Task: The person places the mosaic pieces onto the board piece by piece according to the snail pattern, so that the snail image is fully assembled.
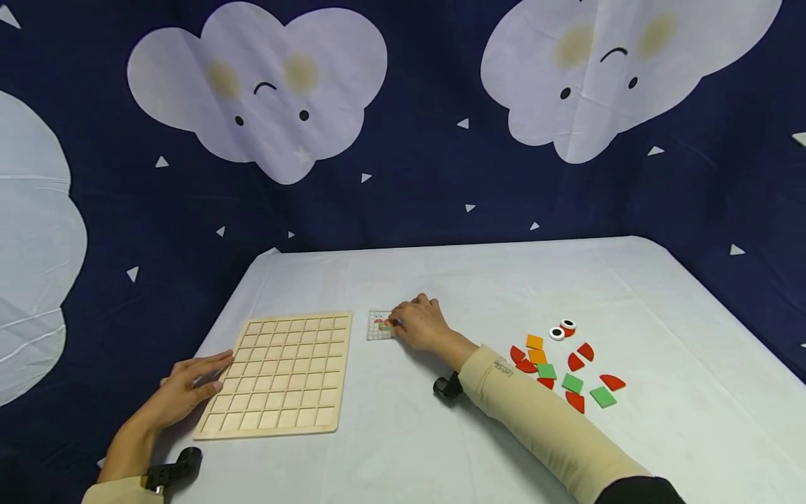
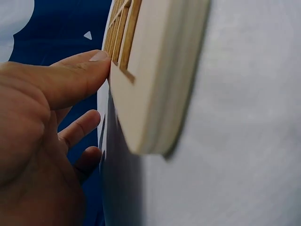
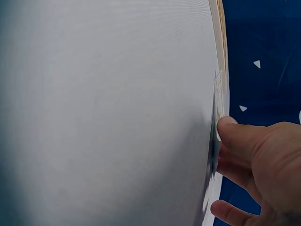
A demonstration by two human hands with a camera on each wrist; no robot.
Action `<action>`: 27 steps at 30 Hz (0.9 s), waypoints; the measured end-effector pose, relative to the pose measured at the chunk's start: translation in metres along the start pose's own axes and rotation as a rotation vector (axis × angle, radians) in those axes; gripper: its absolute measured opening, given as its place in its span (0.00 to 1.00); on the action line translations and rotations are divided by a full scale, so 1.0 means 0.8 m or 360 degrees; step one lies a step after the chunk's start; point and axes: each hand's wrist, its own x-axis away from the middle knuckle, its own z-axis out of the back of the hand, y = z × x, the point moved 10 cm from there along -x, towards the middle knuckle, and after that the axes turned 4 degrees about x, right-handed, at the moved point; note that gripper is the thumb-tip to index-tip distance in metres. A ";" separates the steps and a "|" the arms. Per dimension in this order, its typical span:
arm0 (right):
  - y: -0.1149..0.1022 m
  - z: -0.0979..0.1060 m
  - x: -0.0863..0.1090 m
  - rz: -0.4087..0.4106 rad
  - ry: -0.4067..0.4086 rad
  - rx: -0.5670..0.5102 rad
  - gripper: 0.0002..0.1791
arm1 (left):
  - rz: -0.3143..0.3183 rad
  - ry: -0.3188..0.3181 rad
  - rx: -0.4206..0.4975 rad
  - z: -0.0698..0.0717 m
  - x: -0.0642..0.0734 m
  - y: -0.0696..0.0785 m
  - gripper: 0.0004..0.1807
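Observation:
A pale wooden grid board [image 1: 277, 374] lies on the left of the table. My left hand [image 1: 182, 388] rests at its left edge, fingers fairly straight; in the left wrist view the thumb [image 2: 89, 73] touches the board's rim and the lower fingers hang free. Right of the board, my right hand [image 1: 422, 322] pinches the right side of a small card [image 1: 380, 326] printed with a grid and a coloured picture. Seen from the right wrist, the thumb [image 3: 230, 132] lies on the card's face, with the other fingers partly hidden behind it.
On the right lie red quarter-round pieces [image 1: 612, 382], green squares [image 1: 572, 383], orange squares [image 1: 534, 341] and two white-and-black eye discs [image 1: 557, 334]. The right sleeve [image 1: 541, 420] passes close to them. A dark blue cloud-patterned cloth [image 1: 415, 196] hangs behind the white table [image 1: 403, 455].

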 end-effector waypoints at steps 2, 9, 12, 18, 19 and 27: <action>0.002 0.001 0.001 -0.0002 0.0005 0.0020 0.15 | 0.0012 0.0001 -0.0048 -0.003 -0.001 0.001 0.26; 0.016 0.007 0.010 -0.0015 0.0001 0.0032 0.13 | 0.0016 0.0014 -0.0240 -0.014 -0.005 0.015 0.27; 0.025 0.009 0.015 -0.0027 -0.0009 0.0032 0.13 | -0.0026 0.0039 -0.0224 -0.017 -0.007 0.022 0.26; 0.043 0.016 0.028 -0.0027 -0.0031 0.0048 0.13 | -0.0025 0.0039 -0.0189 -0.028 -0.008 0.036 0.26; 0.046 0.017 0.031 -0.0026 -0.0030 0.0052 0.13 | -0.0016 0.0039 -0.0205 -0.030 -0.009 0.040 0.26; 0.072 0.026 0.048 -0.0043 -0.0025 0.0055 0.14 | -0.0019 -0.0014 -0.0183 -0.055 -0.009 0.071 0.27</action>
